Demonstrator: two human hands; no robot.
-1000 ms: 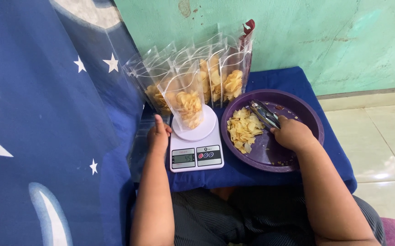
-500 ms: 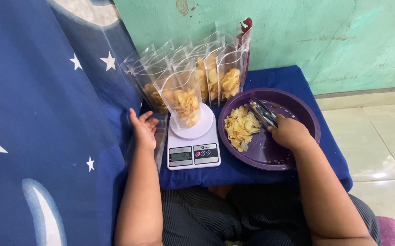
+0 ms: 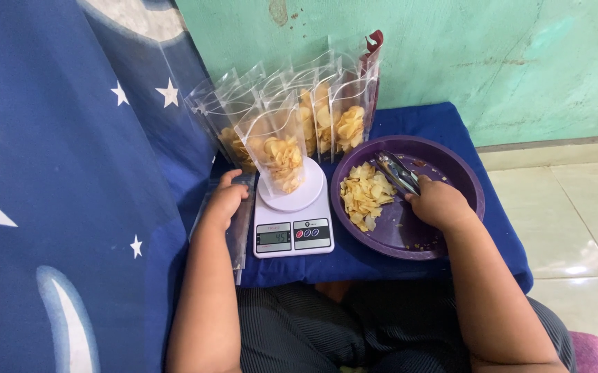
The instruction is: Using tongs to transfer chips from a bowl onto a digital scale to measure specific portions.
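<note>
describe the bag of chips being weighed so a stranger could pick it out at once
Find the white kitchen scale on the blue-covered table, left of the purple bowl. The clear pouch of chips stands upright on its round platform. It alone is on the scale; the other pouches stand behind it by the wall.

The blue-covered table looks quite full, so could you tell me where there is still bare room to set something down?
Bare blue cloth shows behind the purple bowl, right of the pouch row, and in a narrow strip along the front edge below the scale. The left side is crowded: left hand, scale and pouches sit close together.
</note>
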